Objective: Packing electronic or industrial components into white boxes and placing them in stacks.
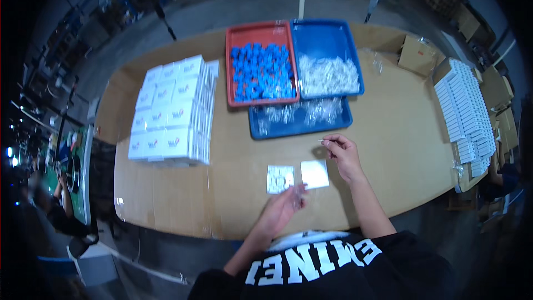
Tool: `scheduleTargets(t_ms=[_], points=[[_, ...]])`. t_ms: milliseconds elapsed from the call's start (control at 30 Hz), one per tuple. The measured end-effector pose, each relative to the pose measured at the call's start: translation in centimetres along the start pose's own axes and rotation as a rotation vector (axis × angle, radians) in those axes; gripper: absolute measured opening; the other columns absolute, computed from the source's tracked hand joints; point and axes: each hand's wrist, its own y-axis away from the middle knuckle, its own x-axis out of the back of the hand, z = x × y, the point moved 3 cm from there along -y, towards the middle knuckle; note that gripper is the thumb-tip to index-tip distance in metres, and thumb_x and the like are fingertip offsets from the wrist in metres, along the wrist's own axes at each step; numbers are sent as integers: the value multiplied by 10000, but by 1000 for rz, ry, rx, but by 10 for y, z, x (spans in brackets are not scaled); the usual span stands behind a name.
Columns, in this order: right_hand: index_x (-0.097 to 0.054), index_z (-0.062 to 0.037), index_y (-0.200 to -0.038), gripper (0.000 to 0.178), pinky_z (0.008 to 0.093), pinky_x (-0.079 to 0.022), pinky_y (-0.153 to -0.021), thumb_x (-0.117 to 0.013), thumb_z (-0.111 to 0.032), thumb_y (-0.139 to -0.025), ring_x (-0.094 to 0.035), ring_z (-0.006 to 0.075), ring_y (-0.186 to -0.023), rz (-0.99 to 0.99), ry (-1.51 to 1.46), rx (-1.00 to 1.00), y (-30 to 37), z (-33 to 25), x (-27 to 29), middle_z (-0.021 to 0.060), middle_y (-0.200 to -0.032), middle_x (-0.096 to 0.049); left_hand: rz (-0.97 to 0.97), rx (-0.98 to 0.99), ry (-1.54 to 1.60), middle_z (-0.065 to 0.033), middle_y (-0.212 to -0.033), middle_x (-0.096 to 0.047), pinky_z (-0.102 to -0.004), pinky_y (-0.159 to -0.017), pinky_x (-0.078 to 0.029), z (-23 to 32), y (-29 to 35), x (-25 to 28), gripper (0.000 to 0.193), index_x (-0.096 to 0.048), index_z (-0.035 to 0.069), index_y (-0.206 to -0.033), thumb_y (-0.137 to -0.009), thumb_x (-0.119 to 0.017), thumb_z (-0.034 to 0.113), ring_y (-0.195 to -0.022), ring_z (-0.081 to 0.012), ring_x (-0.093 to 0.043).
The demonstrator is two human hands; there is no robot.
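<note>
My right hand (345, 158) is closed in a pinch on a small, thin, pale piece (321, 141), held over the table in front of the lower blue tray. Nearer to me, my left hand (280, 210) has its fingers curled around something clear and shiny, too blurred to name. Just beyond the left hand lie two flat squares side by side. One is a white square with a grey pattern (280, 179), its near edge partly covered by the fingers. To its right is a plain white square (315, 174), brightly lit.
A red tray (229, 78) holds many blue pieces. Beside it, a blue tray (325, 36) has many small clear-and-white packets, and a lower blue tray (302, 131) holds clear plastic pieces. Stacked white boxes (166, 111) stand left, more white boxes (463, 111) right, on the cardboard-covered table (400, 150).
</note>
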Motion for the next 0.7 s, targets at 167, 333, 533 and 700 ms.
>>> scheduleTargets(t_ms=[167,333,533,700], points=[[-749,-1,-1092,146,201,-410,-645,-744,-49,-954,-515,16,-720,-110,230,-10,54,27,-4,-49,-831,-634,-39,18,-36,-99,-1247,-650,-363,-961,-516,12,-14,-9,519,-530,-24,-1445,-1142,-414,381,-1026,-199,-627],[-759,-24,-1032,133,206,-367,-623,-796,-88,-922,-456,12,-701,-261,361,52,60,3,-14,-68,-794,-595,-41,62,7,-109,-1275,-667,-380,-973,-505,10,-14,-13,473,-574,23,-1419,-1147,-404,370,-1051,-196,-626],[-761,-33,-1035,133,224,-378,-617,-779,-89,-915,-470,35,-677,-414,540,66,59,-19,-30,-27,-758,-601,-57,62,26,-99,-1257,-682,-383,-970,-506,1,-8,-12,443,-598,64,-1378,-1148,-404,390,-1053,-187,-626],[-757,-33,-1041,140,293,-468,-675,-752,-85,-911,-564,138,-727,-619,664,171,54,-26,-47,39,-883,-671,-54,57,35,-96,-1245,-686,-375,-946,-520,-2,-3,-12,425,-600,80,-1374,-1144,-430,395,-1032,-182,-642]])
